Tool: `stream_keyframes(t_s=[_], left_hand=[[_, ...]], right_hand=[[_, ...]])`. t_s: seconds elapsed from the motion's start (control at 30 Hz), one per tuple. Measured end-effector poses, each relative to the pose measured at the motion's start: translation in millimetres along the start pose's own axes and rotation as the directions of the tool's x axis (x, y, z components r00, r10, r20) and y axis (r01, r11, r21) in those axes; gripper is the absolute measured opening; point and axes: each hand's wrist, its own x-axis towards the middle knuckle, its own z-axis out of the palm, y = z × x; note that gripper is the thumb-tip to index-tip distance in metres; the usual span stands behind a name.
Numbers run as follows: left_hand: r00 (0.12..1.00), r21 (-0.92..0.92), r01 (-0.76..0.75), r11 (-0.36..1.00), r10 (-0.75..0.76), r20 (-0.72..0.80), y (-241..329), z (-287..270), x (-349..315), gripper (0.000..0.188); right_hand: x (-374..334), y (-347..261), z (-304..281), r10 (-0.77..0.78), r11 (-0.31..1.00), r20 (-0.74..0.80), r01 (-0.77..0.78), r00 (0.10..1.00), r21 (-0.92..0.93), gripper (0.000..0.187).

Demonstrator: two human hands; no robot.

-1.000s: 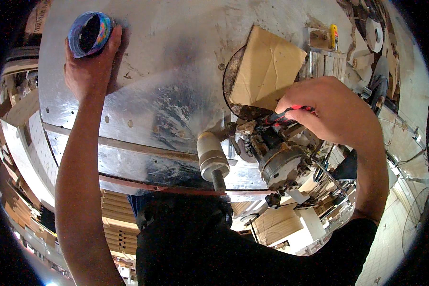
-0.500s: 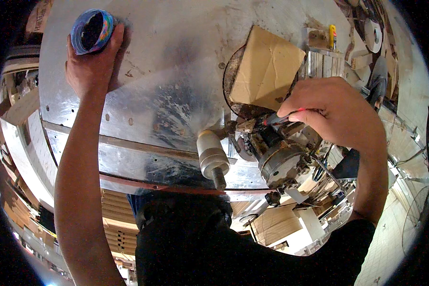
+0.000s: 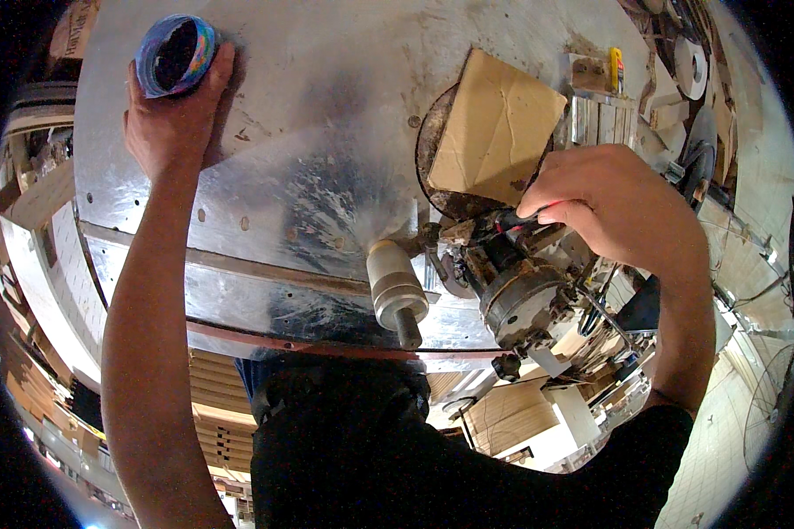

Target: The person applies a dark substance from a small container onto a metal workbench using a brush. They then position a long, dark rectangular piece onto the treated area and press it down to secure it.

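At the far left of the metal table, my left hand is wrapped round a round, open-topped blue container with patches of colour on its side and a dark inside. My right hand pinches a slim black-and-red tool whose exact kind I cannot make out. Its tip points left, over a greasy motor-like machine part at the table's near edge. Just beyond that hand, a folded piece of cardboard lies across a dark round plate.
A pale cylindrical fitting sticks out toward me left of the machine part. A yellow packet stands by metal blocks at the far right. Stacked wooden boards show below the curved metal table.
The tool's tip has shifted slightly right, and my right hand has turned a little with it. My left hand keeps its hold on the blue container. The view has drifted slightly.
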Motion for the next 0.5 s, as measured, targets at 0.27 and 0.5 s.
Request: stream_keyframes(t_s=[0.27, 0.5], left_hand=[[1.000, -0.055, -0.002, 0.998, 0.002, 0.005, 1, -2, -1, 0.092], [0.999, -0.043, -0.038, 0.998, 0.037, -0.022, -2, 1, 0, 0.088]], right_hand=[[1, -6, -6, 0.005, 0.999, -0.016, -0.005, 1.000, 0.048, 0.012], [0, -4, -5, 0.019, 1.000, 0.050, -0.019, 0.999, 0.014, 0.011]])
